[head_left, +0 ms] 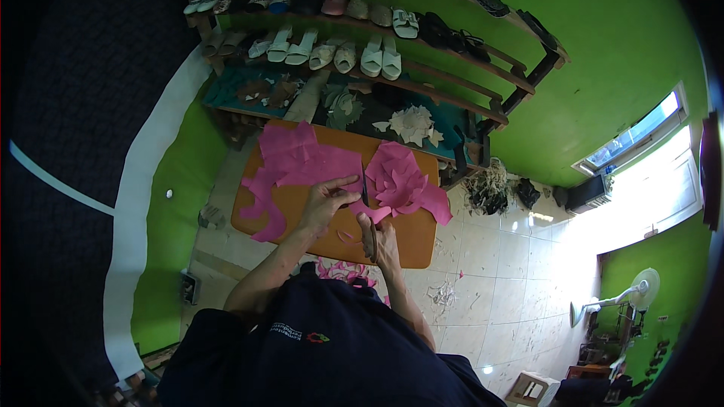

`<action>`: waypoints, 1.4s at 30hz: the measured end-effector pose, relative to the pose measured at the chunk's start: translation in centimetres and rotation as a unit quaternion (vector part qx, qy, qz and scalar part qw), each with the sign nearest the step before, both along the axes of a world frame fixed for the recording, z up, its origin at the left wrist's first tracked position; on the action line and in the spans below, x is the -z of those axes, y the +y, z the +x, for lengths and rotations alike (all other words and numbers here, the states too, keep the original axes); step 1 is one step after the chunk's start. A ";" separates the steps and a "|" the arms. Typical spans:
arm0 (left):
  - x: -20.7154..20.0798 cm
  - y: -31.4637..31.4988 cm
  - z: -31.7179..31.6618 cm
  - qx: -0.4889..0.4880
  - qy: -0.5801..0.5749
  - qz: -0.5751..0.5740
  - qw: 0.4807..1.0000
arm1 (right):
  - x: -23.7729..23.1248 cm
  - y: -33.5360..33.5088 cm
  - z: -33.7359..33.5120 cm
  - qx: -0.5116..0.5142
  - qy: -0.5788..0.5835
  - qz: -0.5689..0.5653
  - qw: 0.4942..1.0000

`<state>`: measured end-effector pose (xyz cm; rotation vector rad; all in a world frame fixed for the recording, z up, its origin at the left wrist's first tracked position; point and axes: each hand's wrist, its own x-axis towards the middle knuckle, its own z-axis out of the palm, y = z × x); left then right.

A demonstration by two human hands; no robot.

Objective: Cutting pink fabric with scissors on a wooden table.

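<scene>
My right hand (388, 243) is closed around the handles of a pair of scissors (369, 238), whose dark blades point away from me along the right edge of a pink sheet (332, 164). With fingers bent together, my left hand (326, 202) grips that sheet's near edge, just left of the blades. A narrow curved pink piece lies by the scissors. Beyond and to the right is a loose heap of cut pink pieces (396, 177). Everything rests on a rounded orange-brown table (413, 250). Whether the blades are parted is too fine to make out.
Against the green wall stands a wooden rack (452, 90) with rows of shoes and sandals (381, 59). Pale cut pieces (413, 124) lie on its lowest shelf. Pink scraps (343, 271) litter the tiled floor under the table's near edge. A white fan (643, 289) stands far right.
</scene>
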<state>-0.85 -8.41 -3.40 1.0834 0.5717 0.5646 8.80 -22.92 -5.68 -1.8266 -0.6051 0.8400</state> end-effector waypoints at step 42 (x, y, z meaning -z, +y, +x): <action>4.7 1.2 -0.9 0.189 0.074 -0.020 0.979 | 3.9 -7.4 -0.5 -0.014 0.025 -0.141 0.990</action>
